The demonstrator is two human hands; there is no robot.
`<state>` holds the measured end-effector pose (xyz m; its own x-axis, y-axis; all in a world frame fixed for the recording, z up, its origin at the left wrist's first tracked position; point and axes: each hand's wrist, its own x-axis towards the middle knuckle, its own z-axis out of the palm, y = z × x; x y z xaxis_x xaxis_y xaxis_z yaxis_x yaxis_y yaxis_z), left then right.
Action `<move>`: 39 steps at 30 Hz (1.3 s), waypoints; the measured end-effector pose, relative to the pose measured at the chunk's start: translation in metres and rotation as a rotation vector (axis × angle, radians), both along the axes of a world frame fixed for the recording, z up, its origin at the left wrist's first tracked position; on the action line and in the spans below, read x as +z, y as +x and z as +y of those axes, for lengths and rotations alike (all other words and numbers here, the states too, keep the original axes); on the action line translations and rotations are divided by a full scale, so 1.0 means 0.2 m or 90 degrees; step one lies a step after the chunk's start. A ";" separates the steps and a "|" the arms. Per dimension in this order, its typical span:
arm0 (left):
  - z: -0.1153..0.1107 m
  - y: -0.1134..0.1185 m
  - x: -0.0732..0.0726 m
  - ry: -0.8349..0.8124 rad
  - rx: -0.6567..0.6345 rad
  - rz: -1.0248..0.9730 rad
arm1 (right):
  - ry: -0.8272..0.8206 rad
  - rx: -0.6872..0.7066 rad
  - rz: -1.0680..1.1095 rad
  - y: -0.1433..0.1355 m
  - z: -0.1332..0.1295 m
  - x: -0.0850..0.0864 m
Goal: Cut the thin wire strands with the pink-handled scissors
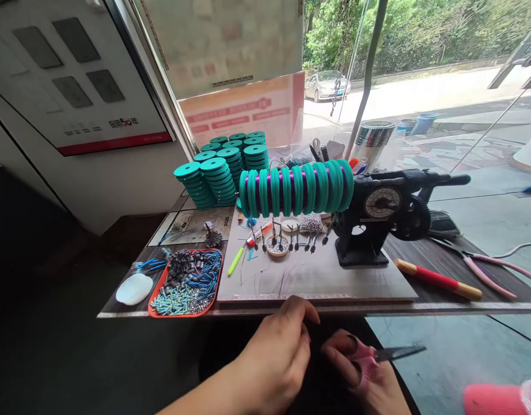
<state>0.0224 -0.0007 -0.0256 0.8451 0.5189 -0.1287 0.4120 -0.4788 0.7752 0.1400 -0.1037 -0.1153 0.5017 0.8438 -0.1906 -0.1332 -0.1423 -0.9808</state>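
At the bench's front edge, my left hand is closed, its fingers curled together and pointing right; whatever they pinch is too small or hidden to make out. Just right of it and lower, my right hand holds pink-handled scissors, fingers through the loops and dark blades pointing right. Above both hands, a row of green spools wound with purple line sits on a black hand-cranked winder with a dial. Fine purple strands lie on the pale board below the spools.
Left of the board stands an orange-rimmed tray of small beads and fittings beside a white lid. Stacked green spools rise behind. A red-handled stick and pink-handled pliers lie right. A green tool rests on the board.
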 end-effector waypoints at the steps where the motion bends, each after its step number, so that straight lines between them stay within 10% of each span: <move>1: 0.01 0.00 0.01 -0.011 0.016 -0.021 | -0.012 0.019 0.002 0.00 -0.01 -0.03; 10: 0.04 -0.02 0.04 -0.037 0.068 -0.079 | -0.074 0.115 0.106 -0.07 0.06 -0.17; 20: -0.03 0.03 -0.02 -0.007 -0.062 0.057 | 0.022 -0.040 0.111 -0.05 0.01 0.00; 39: 0.10 0.08 -0.11 0.194 0.063 -0.048 | 0.101 -0.074 -0.261 0.07 0.13 0.08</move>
<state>0.0377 0.0199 -0.0475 0.7897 0.6043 0.1055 0.4157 -0.6536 0.6325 0.1538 -0.0770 -0.0992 0.6021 0.7800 0.1708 0.2645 0.0069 -0.9643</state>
